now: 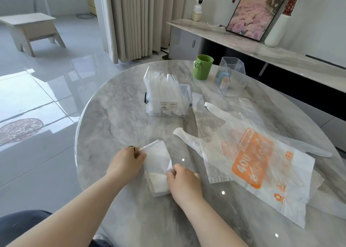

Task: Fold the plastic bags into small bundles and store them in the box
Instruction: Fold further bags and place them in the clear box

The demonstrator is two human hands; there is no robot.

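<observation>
White translucent plastic bag (pixel 157 164), folded into a narrow strip, flat on the round grey marble bench (pixel 116 106) toward six o'clock. Pinned at its ten o'clock corner by the left hand (pixel 127 164), fingers (pixel 140 156) pinching the edge, probably to stop the fold springing open. Right hand (pixel 184 179) at four o'clock, fingers (pixel 173 171) curled round a raised flap, wrist low. Clear plastic box (pixel 168 106) of bundles at twelve o'clock. Orange-printed plastic bag (pixel 252 158) spread at three o'clock.
</observation>
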